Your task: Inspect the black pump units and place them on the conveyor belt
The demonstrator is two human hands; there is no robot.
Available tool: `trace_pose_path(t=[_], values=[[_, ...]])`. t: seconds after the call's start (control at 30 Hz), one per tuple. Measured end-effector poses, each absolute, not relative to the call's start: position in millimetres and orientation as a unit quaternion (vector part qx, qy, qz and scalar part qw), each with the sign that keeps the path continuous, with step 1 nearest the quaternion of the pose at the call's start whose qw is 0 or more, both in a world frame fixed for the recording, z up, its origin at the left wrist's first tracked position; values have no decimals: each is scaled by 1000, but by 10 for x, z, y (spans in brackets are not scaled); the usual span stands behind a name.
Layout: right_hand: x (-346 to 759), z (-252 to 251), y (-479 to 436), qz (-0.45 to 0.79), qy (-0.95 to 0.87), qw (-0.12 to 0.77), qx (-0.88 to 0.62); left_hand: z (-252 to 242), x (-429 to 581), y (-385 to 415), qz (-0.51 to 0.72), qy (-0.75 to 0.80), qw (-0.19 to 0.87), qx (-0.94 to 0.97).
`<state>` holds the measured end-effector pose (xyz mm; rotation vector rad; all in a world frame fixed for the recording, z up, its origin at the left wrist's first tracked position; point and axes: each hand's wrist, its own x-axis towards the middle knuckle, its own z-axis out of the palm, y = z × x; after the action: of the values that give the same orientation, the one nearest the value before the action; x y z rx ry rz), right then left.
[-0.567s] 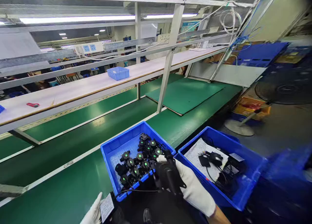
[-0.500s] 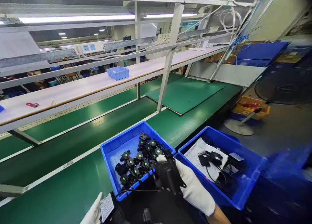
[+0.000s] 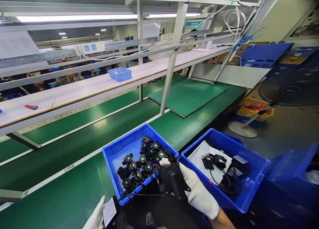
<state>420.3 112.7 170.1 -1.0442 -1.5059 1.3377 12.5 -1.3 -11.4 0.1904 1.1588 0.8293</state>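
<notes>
Barely anything has moved since the earlier frames: the scene slides slightly leftward in view, while both hands and what they hold keep almost the same positions.

Taking the open blue plastic bin (image 3: 127,141) on the long green work surface (image 3: 82,185) as landmark, the right hand (image 3: 198,189), in a white glove, is at its near right corner. Its fingers are closed around a bulky black plastic device (image 3: 171,180), which overlaps the bin's near rim in view. The left hand (image 3: 96,216), also white-gloved, is to the near left of the bin and grips a black rectangular box (image 3: 109,211) with a white printed label; how far its fingers wrap round cannot be told, as the lower edge cuts them off. A thin black cable (image 3: 139,194) runs from the box past the bin's near corner toward the device.

Inside the bin lie many round black parts (image 3: 142,160) marked with green dots. Just right of it is a second blue plastic bin (image 3: 256,185), with white printed paper (image 3: 196,157) and black cabled units (image 3: 219,161) inside. Beyond the landmark bin, a light-blue plastic tray (image 3: 119,78) rests on a long white shelf (image 3: 82,92).
</notes>
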Motion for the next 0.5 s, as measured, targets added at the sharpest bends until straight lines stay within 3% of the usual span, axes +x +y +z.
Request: trace_pose_path(t=[0.5], values=[[4222, 1555, 1144, 552, -587, 414, -423, 29, 200, -4, 348, 531, 765, 110]])
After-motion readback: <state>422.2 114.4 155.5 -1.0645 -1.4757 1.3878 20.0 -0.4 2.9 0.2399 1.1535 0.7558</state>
